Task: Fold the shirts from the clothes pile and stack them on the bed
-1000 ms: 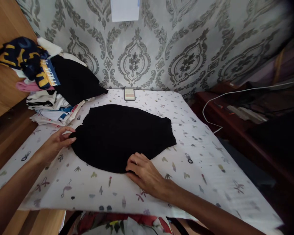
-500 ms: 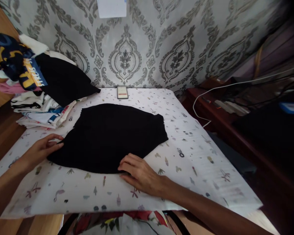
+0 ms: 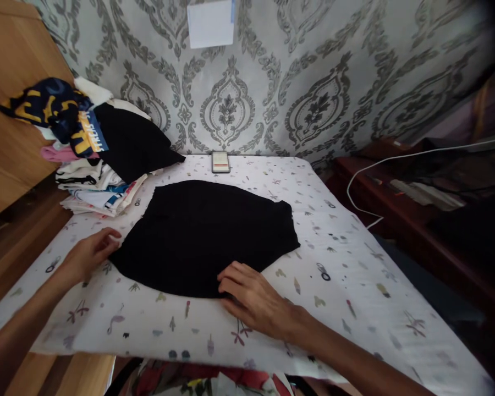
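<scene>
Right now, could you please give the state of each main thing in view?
Near black cloth: spread flat
Left hand: at that cloth's left corner
Right hand: fingers curled at its near edge
Far black cloth: draped
Navy-yellow cloth: bunched
White clothes: folded, stacked
White cable: bent

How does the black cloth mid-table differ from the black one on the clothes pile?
The spread cloth lies flat on the printed sheet; the draped cloth slopes over the clothes pile. The right hand touches the spread cloth; no hand touches the draped cloth. Both look black.
</scene>
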Motion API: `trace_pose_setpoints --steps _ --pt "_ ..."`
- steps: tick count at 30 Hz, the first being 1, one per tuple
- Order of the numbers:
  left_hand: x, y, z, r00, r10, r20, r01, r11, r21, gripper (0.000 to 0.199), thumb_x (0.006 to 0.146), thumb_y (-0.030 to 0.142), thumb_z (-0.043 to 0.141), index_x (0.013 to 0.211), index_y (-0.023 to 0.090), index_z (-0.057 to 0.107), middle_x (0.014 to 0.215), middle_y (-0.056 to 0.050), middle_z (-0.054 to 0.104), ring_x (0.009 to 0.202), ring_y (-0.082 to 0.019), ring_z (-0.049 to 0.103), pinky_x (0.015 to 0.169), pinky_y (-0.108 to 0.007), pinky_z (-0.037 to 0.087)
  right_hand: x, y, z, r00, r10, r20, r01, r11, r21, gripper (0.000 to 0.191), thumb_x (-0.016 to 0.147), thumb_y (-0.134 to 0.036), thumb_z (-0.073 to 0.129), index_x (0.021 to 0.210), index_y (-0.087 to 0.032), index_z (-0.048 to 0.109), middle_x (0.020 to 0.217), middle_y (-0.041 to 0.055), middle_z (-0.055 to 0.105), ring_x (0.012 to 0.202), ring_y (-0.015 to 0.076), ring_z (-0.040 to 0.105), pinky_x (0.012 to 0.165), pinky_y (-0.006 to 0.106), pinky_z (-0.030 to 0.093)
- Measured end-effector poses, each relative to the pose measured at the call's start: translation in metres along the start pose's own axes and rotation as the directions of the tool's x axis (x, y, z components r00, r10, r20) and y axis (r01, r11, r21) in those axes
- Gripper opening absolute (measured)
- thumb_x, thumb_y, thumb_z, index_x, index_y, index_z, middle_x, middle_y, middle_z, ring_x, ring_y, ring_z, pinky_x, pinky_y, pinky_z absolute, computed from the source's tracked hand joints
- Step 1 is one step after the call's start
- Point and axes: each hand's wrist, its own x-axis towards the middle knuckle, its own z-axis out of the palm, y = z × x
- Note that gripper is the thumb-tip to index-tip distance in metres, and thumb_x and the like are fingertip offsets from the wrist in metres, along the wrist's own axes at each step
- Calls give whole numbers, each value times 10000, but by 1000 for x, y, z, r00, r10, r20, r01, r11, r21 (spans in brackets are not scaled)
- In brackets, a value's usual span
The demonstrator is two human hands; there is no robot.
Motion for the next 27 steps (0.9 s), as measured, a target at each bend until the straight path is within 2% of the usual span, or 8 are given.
trace_pose_setpoints --steps 3,6,8,9,12,15,22,27 --pt "6 41 19 961 265 -77 -249 954 167 351 896 485 423 1012 234 640 950 -51 703 862 -231 650 786 -347 509 14 5 -8 1000 17 8 -17 1000 -1 171 982 -287 540 1019 -166 655 983 74 680 885 188 610 819 367 513" --pt "14 87 52 832 546 95 -554 822 132 366 986 409 352 1115 218 637 1153 -73 690 1092 -222 629 975 -362 484 31 18 -6 996 56 -66 -64 990 -129 228 986 -280 523 1121 -163 663 1179 134 670 1076 241 618 946 454 493" --pt "21 103 73 756 630 179 -654 742 146 368 1008 384 360 1212 207 609 1301 -90 642 1216 -224 582 1057 -384 444 37 29 0 989 103 -107 -128 958 -258 299 967 -283 552 1221 -155 642 1360 184 589 1265 301 539 1047 539 431" --pt "23 106 82 745 640 189 -667 725 174 375 1012 380 370 1260 201 588 1364 -101 610 1268 -232 552 1087 -404 422 38 34 4 985 130 -118 -160 938 -309 344 961 -296 562 1267 -152 625 1420 199 546 1330 321 490 1081 570 398" --pt "26 94 93 805 579 131 -590 753 291 434 1016 397 386 1360 173 527 1458 -140 541 1349 -269 491 1123 -470 380 33 47 14 975 190 -111 -218 906 -362 414 978 -332 529 1355 -165 575 1485 198 494 1408 322 420 1128 600 342" --pt "23 73 88 858 510 59 -494 791 360 460 1015 410 374 1382 173 520 1477 -142 527 1378 -287 460 1114 -491 379 27 49 16 973 205 -107 -230 911 -341 418 990 -324 505 1377 -176 557 1501 191 480 1426 308 404 1147 603 317" --pt "23 54 70 871 492 -4 -461 819 341 433 971 430 360 1242 227 629 1355 -123 628 1239 -312 573 1028 -475 448 23 43 1 957 269 -107 -290 901 -322 413 969 -313 552 1355 -168 578 1512 212 454 1445 310 374 1153 609 300" --pt "47 64 58 878 479 -18 -449 836 316 465 954 482 311 1103 220 666 1122 -127 712 1061 -333 647 944 -481 484 -2 78 -25 883 370 -290 -451 841 -300 355 958 -257 525 1296 -184 608 1465 189 500 1354 314 481 1063 584 439"
